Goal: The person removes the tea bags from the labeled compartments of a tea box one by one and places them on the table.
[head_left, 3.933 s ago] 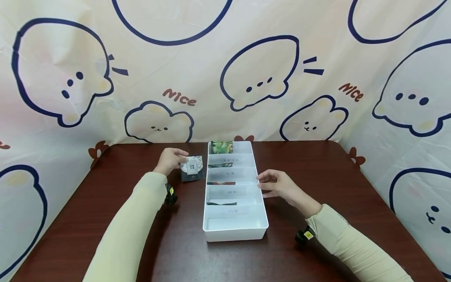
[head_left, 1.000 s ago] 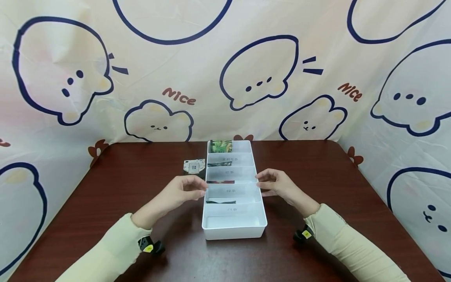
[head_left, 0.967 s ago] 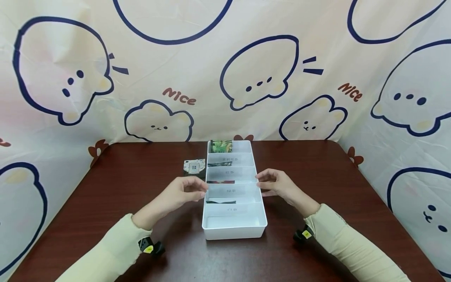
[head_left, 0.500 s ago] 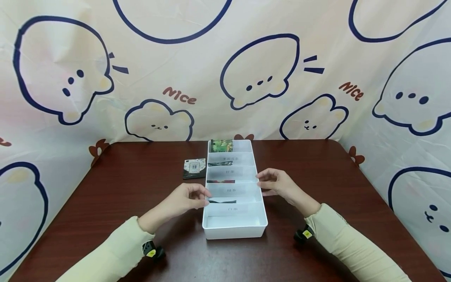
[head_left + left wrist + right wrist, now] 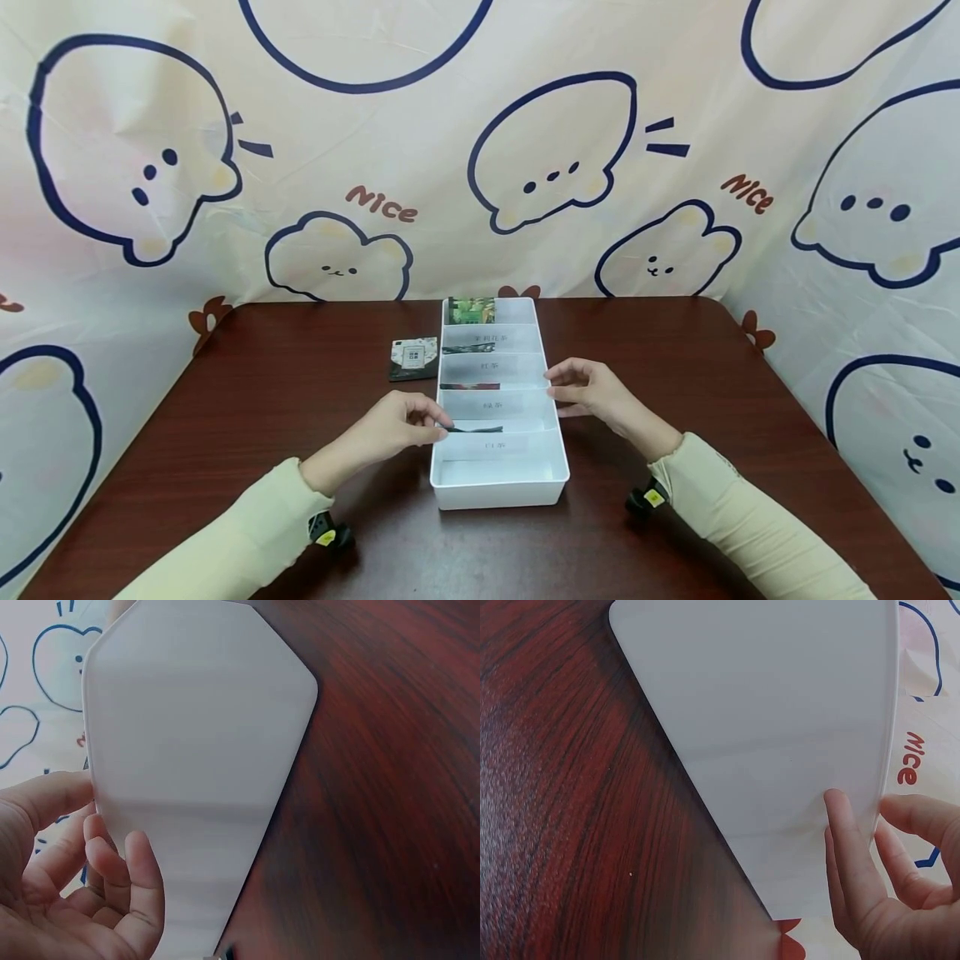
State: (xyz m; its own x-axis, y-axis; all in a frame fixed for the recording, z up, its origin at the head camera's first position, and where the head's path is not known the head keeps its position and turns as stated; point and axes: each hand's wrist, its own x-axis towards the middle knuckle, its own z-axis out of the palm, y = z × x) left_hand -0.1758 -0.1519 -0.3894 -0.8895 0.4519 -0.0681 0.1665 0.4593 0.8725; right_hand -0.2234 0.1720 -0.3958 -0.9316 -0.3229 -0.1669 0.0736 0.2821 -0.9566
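Note:
A long white divided box [image 5: 498, 496] with labelled compartments stands at the middle of the table. My left hand [image 5: 390, 429] reaches over its left rim, thumb and index finger pinching the left end of a thin dark tea sachet [image 5: 480, 430] in the second compartment from the front. Only that sachet's top edge shows. In the left wrist view, the other fingers of my left hand [image 5: 112, 877] curl beside the outer wall. My right hand [image 5: 600, 396] holds the right rim; in the right wrist view, some fingers [image 5: 844, 840] lie along the box's outer wall.
A black-and-white sachet [image 5: 413, 358] lies on the dark wooden table [image 5: 660, 333] left of the box. Further back in the box are a green sachet [image 5: 471, 311], a grey-green one [image 5: 468, 349] and a red one [image 5: 470, 387]. A patterned cloth [image 5: 420, 150] surrounds the table.
My left hand has let go of the black-and-white sachet left of the box and come nearer. Lately it moved slightly forward and right onto the dark sachet. My right hand stays put.

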